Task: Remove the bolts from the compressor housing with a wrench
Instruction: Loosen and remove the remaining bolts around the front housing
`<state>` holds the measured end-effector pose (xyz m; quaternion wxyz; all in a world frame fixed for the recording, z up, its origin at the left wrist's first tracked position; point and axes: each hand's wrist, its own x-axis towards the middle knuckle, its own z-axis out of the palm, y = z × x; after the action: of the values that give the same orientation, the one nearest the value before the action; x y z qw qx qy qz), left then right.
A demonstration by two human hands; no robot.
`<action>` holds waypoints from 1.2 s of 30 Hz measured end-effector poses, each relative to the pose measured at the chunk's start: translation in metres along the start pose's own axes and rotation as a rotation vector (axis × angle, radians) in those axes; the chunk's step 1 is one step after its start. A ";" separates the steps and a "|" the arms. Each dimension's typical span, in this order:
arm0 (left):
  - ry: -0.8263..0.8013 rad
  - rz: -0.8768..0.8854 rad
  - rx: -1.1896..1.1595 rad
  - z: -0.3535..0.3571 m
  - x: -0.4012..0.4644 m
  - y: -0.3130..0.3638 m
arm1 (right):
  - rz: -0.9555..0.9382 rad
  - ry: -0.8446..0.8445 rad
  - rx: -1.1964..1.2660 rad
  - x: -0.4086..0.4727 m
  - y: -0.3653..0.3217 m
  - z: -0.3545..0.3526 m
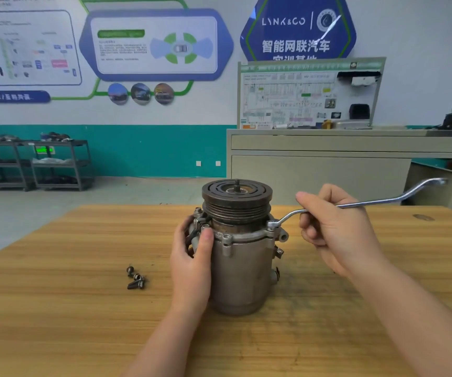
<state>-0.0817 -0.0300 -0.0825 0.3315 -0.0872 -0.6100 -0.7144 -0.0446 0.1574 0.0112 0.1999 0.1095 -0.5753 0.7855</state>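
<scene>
A grey metal compressor housing [242, 270] stands upright on the wooden table [83, 308], with a dark grooved pulley [236, 197] on top. My left hand [192, 265] grips the housing's left side, thumb near the top flange. My right hand [336, 229] holds a silver offset ring wrench [382, 201]. The wrench's ring end sits on a bolt [271, 226] at the flange's right side. Another bolt [226, 238] shows at the flange front. Several removed bolts [136, 278] lie on the table left of the housing.
A beige cabinet [342, 164] with a training display board [309, 93] stands behind the table. Dark metal shelves [34, 164] stand at the far left against a teal and white wall.
</scene>
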 end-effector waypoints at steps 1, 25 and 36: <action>0.002 -0.003 -0.005 0.000 0.000 0.001 | -0.093 -0.004 -0.142 -0.006 -0.004 0.004; -0.026 -0.032 -0.013 -0.001 -0.001 0.002 | 0.699 -0.502 0.548 0.062 0.031 -0.015; -0.070 -0.109 -0.123 -0.005 0.000 0.008 | 0.139 0.375 0.403 0.030 0.032 -0.019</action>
<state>-0.0755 -0.0349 -0.0775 0.2648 -0.0989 -0.5800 -0.7640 -0.0849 0.1729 -0.0104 0.2229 -0.0398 -0.3666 0.9024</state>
